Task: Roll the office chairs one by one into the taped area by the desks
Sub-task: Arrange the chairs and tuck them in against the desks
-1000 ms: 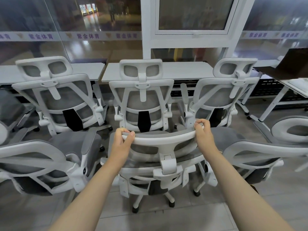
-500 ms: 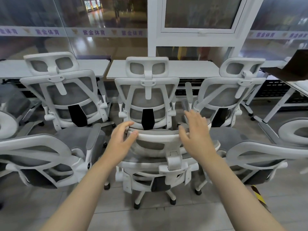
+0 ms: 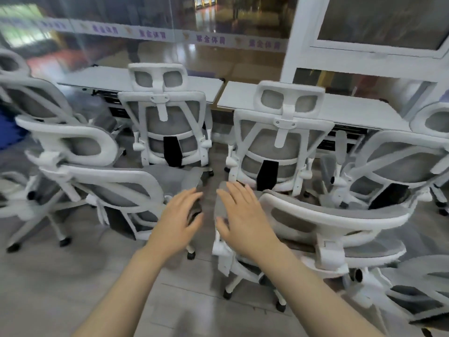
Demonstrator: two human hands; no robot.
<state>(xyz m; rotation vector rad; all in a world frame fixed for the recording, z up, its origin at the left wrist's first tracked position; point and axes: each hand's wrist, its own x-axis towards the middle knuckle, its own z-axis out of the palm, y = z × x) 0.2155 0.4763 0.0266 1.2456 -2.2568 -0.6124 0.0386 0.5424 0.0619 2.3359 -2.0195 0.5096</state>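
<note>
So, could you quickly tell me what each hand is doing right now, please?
Left hand: open, fingers spread, holding nothing.
Right hand: open, fingers spread, holding nothing; the nearest chair is not gripped.

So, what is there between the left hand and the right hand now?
In the head view, nothing is held between the left hand and the right hand. Through the narrow gap only bare floor shows, running up between the two nearest chairs.
</note>
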